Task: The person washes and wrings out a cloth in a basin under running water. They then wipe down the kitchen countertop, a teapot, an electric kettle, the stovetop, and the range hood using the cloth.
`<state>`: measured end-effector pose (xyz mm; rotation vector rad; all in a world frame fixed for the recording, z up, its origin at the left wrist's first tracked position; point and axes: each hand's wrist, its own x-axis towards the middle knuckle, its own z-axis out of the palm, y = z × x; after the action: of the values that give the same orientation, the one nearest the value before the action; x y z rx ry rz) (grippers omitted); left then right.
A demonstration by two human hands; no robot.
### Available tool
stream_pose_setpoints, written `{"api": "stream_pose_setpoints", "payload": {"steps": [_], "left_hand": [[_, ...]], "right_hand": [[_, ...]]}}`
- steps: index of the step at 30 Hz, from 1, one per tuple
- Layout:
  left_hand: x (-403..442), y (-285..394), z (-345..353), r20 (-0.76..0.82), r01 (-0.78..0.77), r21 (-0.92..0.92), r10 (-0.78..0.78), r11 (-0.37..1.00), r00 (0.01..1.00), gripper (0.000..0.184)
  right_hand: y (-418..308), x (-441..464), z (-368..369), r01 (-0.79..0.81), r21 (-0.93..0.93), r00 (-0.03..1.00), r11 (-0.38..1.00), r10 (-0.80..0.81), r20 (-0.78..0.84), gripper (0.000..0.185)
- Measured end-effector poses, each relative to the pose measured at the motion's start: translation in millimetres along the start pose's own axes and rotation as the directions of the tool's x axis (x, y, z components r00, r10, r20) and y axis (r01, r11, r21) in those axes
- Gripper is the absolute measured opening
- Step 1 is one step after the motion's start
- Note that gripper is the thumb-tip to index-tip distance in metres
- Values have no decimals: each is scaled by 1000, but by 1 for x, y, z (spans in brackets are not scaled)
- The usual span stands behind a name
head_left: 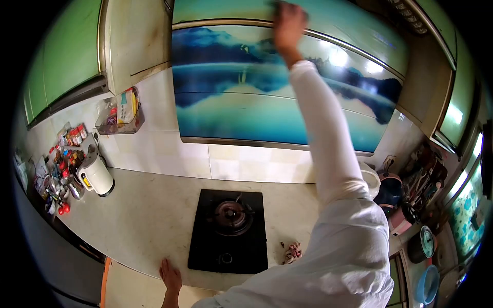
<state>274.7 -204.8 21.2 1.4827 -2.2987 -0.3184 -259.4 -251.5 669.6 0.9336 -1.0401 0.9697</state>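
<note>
My right hand [289, 28] is raised high against the upper part of a glossy panel [241, 115] printed with a blue lake-and-mountain picture. It is smeared by motion. Its fingers seem closed around a small dark thing, too blurred to name. A metal trim strip [221, 23] crosses the panel just below my hand. My left hand [170, 275] rests on the front edge of the pale countertop [144, 215], fingers spread and nothing in them. To its right sits a black single-burner gas stove [226, 249]. A crumpled cloth [292, 253] lies right of the stove, near my white sleeve.
A white electric kettle [96, 174] stands at the left among several bottles and jars. Above it, a clear basket [119, 123] hangs on the tiled wall. Green cabinets [67, 56] flank the panel. At right are a pink appliance [403, 219], a lidded pot and a blue basin [427, 285].
</note>
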Motion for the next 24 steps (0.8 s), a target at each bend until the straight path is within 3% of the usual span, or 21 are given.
{"api": "stream_pose_setpoints", "payload": {"steps": [1,3,4,6,7,8,9,10,11,12,13,15,17,19,21,22,23,24], "left_hand": [[-1,2,0,-20,-11,22,12,1000,1000,58],[-3,6,1,-37,-31,35,32,999,999,58],[-3,7,0,-73,-52,58,56,997,996,57],[-3,7,0,-116,-74,75,82,994,990,56],[-4,8,0,-120,-59,81,69,995,990,56],[-3,9,1,-128,-43,87,54,995,990,55],[-3,8,1,-135,-41,83,52,996,989,55],[-4,7,1,-125,-35,47,40,998,991,55],[-4,7,1,-115,-27,9,28,1000,993,55],[-4,11,1,-120,-1,8,2,1000,993,56],[-3,11,-1,-121,-3,8,4,1000,993,56],[-2,12,-1,-84,-13,34,16,999,996,55],[-3,-1,13,-136,-66,94,79,993,988,54],[1,-4,16,-186,-123,152,150,981,971,52],[5,-6,2,-167,-161,151,186,975,968,47],[10,-3,-10,-169,-164,147,188,975,967,47],[14,2,-27,-56,-142,62,145,988,988,44],[18,1,-37,63,-106,-19,107,994,992,40]], "right_hand": [[-24,-1,29,229,-195,964,954,-250,-93,36],[-70,-4,56,250,-103,965,963,-239,108,44],[-72,1,45,255,-109,964,961,-244,108,44],[-67,12,15,384,20,889,923,-375,261,39],[-49,10,7,457,-175,880,872,-414,233,40],[-34,16,-8,346,-148,909,926,-292,298,44],[4,13,-3,252,-225,957,941,-208,202,43],[27,17,-12,149,-134,982,980,-131,134,40],[33,12,-26,28,-165,998,986,-36,-49,36],[54,6,-5,-104,-375,964,921,2,-264,35],[43,14,5,-105,-376,964,921,1,-266,35],[1,22,40,-129,-47,991,990,127,-38,34],[-64,5,79,278,-184,950,943,-298,-93,33],[-117,3,50,425,-118,905,898,-425,21,36],[-89,23,36,502,47,848,863,-502,171,38],[-63,32,30,459,-34,878,888,-448,168,36],[-35,45,22,373,-211,925,903,-343,166,35],[31,49,44,238,-251,959,938,-268,-92,33]]}}
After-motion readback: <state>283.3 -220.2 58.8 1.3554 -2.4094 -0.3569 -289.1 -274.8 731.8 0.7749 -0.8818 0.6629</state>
